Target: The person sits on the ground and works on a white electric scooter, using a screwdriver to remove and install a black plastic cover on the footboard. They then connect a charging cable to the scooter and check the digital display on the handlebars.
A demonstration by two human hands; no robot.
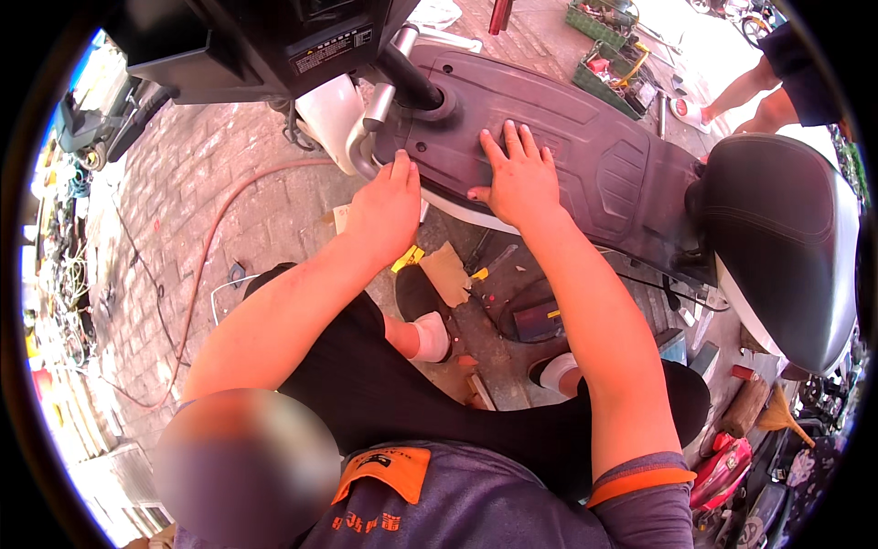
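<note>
dark scooter footboard (581, 165) across the upper middle, black seat (768, 201) at its right end, green crate (604, 91) beyond, right hand (525, 178) fingers splayed on the footboard, left hand (389, 206) apart at the near-left edge, whether gripping I cannot tell

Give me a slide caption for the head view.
Left hand at the edge, right hand spread on a ridged scooter footboard, green crates beyond.
</note>
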